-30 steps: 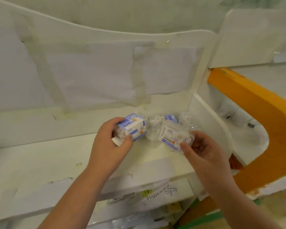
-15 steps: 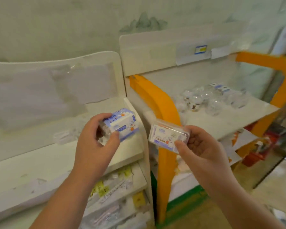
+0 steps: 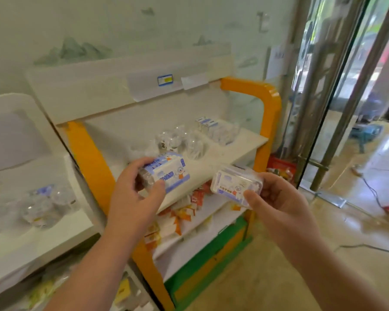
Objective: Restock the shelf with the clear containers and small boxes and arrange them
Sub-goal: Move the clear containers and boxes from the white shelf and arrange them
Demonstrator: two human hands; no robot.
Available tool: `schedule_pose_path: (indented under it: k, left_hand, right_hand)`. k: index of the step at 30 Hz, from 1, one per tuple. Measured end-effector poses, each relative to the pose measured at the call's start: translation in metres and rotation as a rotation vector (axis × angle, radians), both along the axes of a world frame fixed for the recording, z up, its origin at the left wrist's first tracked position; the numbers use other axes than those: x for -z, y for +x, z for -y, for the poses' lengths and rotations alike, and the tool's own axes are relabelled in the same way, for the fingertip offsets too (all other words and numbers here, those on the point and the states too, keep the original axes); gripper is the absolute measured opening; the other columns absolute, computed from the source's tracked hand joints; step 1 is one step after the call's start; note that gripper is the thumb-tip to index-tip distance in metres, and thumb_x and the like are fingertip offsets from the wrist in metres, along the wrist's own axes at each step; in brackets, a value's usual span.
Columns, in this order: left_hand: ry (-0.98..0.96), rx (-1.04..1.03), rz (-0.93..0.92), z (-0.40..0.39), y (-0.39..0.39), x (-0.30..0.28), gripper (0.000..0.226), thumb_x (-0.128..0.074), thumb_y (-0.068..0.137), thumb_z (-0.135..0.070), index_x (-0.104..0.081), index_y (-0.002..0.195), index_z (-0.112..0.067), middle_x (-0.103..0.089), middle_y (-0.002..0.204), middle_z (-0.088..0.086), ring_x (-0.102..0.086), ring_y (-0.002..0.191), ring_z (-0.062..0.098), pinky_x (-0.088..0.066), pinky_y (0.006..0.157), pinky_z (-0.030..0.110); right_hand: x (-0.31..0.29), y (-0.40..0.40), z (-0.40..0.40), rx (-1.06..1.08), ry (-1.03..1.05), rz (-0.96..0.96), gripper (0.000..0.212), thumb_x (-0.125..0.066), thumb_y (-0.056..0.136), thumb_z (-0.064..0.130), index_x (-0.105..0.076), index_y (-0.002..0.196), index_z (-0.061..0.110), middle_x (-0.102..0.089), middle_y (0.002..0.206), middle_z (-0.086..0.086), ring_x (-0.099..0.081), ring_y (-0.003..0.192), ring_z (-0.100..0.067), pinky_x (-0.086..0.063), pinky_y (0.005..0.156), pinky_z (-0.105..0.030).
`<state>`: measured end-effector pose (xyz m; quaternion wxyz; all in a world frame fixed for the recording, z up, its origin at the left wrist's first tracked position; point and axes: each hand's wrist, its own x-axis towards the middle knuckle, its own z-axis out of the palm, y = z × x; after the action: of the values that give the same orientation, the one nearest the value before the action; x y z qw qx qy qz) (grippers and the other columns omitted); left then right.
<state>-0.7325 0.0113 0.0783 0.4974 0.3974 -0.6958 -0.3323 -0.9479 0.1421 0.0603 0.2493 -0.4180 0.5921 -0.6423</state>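
My left hand (image 3: 134, 196) grips a clear container with a blue-and-white label (image 3: 166, 171), held in front of the orange-framed shelf (image 3: 231, 151). My right hand (image 3: 281, 207) holds a flat clear box with a blue-and-white label (image 3: 235, 186), level with the shelf's front edge. On that shelf stand several clear containers (image 3: 189, 142) in the middle and small blue-topped boxes (image 3: 213, 130) at the back right. A white shelf on the left (image 3: 61, 230) carries more clear containers (image 3: 43, 203).
Orange-and-white packets (image 3: 184, 209) lie on the lower tier below my hands. A red basket (image 3: 279, 167) sits beside the shelf's right post. Metal door poles and a glass door (image 3: 337, 108) stand at the right, with cables on the floor (image 3: 368, 187).
My view has swung right from the white shelf to the orange-framed shelf. Both hands carried their containers along and now hover before its upper tier.
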Motion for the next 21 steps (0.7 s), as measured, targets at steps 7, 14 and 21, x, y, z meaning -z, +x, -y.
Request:
schedule_pose_path:
  k: [7,14,21]
  left_hand:
    - [0.031,0.035,0.038,0.035,-0.081,0.019,0.042,-0.069,0.084,-0.015,-0.058,0.117,-0.038,-0.063,0.109,-0.013,-0.059,0.090,-0.004,-0.045,0.066,0.005]
    - [0.038,0.068,0.037,0.111,-0.167,0.039,0.044,-0.071,0.081,-0.015,-0.057,0.114,-0.040,-0.061,0.109,-0.021,-0.058,0.097,-0.008,-0.046,0.072,0.007]
    - [0.023,0.062,-0.007,0.187,-0.224,0.032,0.045,-0.072,0.081,-0.014,-0.058,0.115,-0.039,-0.063,0.114,-0.013,-0.061,0.098,-0.005,-0.046,0.071,0.006]
  right_hand:
    - [0.011,-0.065,0.011,0.077,0.079,0.039,0.024,-0.071,0.084,0.016,-0.067,0.103,0.031,-0.074,0.093,0.006,-0.070,0.086,-0.019,-0.060,0.076,-0.047]
    - [0.020,-0.151,0.083,0.119,0.143,0.025,0.023,-0.071,0.085,0.015,-0.066,0.104,0.029,-0.074,0.090,0.011,-0.071,0.085,-0.008,-0.059,0.066,-0.024]
    - [0.024,-0.215,0.157,0.151,0.166,-0.016,0.023,-0.072,0.085,0.020,-0.067,0.104,0.032,-0.074,0.093,0.011,-0.071,0.089,-0.012,-0.061,0.077,-0.039]
